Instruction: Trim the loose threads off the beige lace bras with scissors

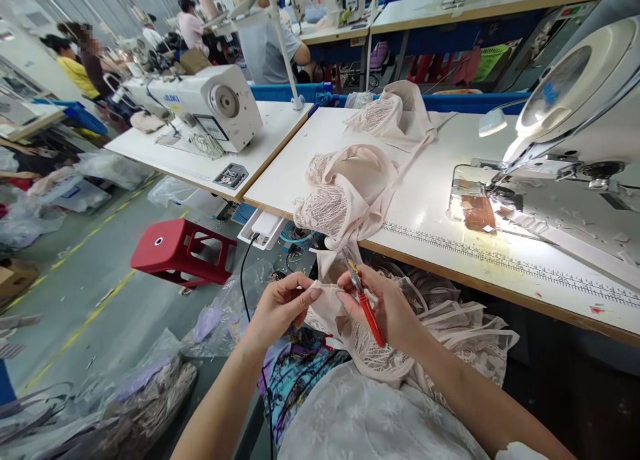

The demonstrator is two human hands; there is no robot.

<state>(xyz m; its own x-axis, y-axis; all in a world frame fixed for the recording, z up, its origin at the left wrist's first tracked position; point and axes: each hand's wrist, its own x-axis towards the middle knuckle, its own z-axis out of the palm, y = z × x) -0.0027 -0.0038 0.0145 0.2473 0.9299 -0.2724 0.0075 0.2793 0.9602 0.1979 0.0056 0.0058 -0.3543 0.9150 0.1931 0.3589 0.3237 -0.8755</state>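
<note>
My left hand [280,307] pinches a strip of pale pink lace garment [350,193] that hangs from the table edge down into my lap. My right hand [387,307] is closed on a small red-handled thread snipper [365,307], whose blades point up at the fabric between my two hands. More of the same pink lace pieces [450,327] lie piled in my lap. Another pink lace garment [390,117] rests farther back on the table.
A white sewing machine [575,100] stands at the right on the white table [450,207], its lit needle area [480,207] close by. A red stool [175,247] stands on the floor at left. Plastic bags of fabric [140,387] lie below. Other people work at machines behind.
</note>
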